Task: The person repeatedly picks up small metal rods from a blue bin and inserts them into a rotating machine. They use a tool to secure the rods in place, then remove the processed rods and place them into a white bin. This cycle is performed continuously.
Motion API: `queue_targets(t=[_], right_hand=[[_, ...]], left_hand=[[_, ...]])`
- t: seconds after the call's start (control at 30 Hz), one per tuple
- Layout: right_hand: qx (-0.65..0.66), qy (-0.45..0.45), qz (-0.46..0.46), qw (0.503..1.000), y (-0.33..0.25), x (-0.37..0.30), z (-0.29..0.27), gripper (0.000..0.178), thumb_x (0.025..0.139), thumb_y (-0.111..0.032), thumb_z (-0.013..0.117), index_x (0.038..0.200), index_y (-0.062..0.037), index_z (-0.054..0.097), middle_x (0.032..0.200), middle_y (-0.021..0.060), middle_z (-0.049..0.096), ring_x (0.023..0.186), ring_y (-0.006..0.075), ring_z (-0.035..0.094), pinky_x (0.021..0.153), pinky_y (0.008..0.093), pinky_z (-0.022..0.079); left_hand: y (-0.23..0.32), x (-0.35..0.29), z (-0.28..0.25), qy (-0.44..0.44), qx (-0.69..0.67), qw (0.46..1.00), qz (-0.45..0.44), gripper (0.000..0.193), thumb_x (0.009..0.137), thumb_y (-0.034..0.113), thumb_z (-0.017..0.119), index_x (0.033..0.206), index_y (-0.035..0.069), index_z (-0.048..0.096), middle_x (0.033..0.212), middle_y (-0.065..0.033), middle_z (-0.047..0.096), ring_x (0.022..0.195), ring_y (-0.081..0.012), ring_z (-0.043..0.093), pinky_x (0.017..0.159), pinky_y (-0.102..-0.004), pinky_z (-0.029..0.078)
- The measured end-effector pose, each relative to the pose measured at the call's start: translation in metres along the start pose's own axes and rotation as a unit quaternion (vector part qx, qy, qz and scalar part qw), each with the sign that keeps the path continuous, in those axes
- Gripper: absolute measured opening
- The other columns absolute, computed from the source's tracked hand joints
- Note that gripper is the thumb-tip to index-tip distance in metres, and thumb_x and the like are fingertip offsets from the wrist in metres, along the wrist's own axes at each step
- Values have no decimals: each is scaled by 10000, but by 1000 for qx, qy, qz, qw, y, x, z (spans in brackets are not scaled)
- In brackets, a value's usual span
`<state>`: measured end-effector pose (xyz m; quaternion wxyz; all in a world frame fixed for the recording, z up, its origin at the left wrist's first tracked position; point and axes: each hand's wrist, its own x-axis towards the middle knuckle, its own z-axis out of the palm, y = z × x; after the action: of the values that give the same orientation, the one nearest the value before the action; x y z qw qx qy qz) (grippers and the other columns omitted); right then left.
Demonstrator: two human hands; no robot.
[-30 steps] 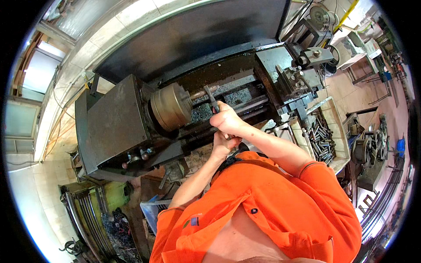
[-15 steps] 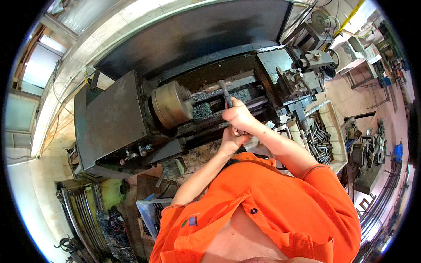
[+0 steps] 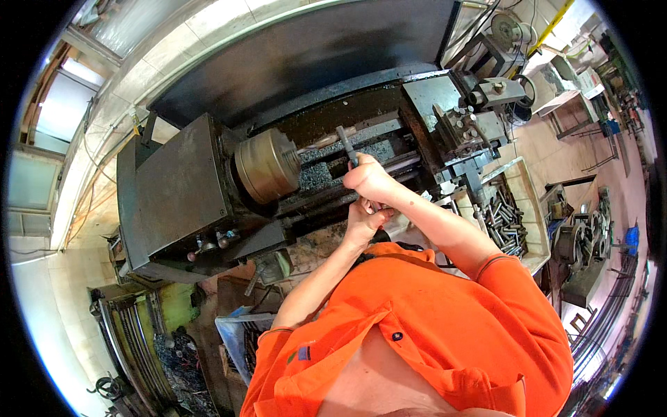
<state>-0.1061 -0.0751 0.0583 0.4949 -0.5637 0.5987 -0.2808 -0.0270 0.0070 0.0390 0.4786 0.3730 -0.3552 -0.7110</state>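
A long flat grey file (image 3: 347,144) slants across a thin bright bar (image 3: 317,143) that sticks out of the lathe chuck (image 3: 268,167). The chuck looks smeared, as if spinning. My right hand (image 3: 368,178) is closed round the middle of the file. Closer to my body, my left hand (image 3: 364,221) has its fingers wrapped round the file's near end, which they mostly hide. Whether the file touches the bar or passes just above it, I cannot tell.
Metal chips (image 3: 316,176) lie in the lathe bed below the bar. To the right stand the tool post and carriage (image 3: 469,128). A wooden tray (image 3: 544,222) at my right holds several short metal pins. Control levers (image 3: 222,240) jut from the headstock (image 3: 177,198).
Both hands and the file have shifted slightly left, toward the chuck. The file's far tip now points further left. My grip looks the same.
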Motion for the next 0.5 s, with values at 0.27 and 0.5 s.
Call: queue_targets(t=[0.27,0.5], right_hand=[[-50,-67,-80,993,-23,-6,14,264,635,-143,580,836,19,527,657,123,533,636,193,534,579,328,441],[-141,-41,-234,961,29,19,13,38,630,-81,537,658,-65,556,627,84,541,576,235,517,579,317,423]], left_hand=[[-4,-9,-27,27,26,998,-43,177,648,65,677,730,35,524,656,-7,539,553,-72,517,431,-204,391],[-3,-10,-7,17,-19,999,-23,259,652,162,699,788,41,514,685,2,549,584,-75,520,464,-199,400]])
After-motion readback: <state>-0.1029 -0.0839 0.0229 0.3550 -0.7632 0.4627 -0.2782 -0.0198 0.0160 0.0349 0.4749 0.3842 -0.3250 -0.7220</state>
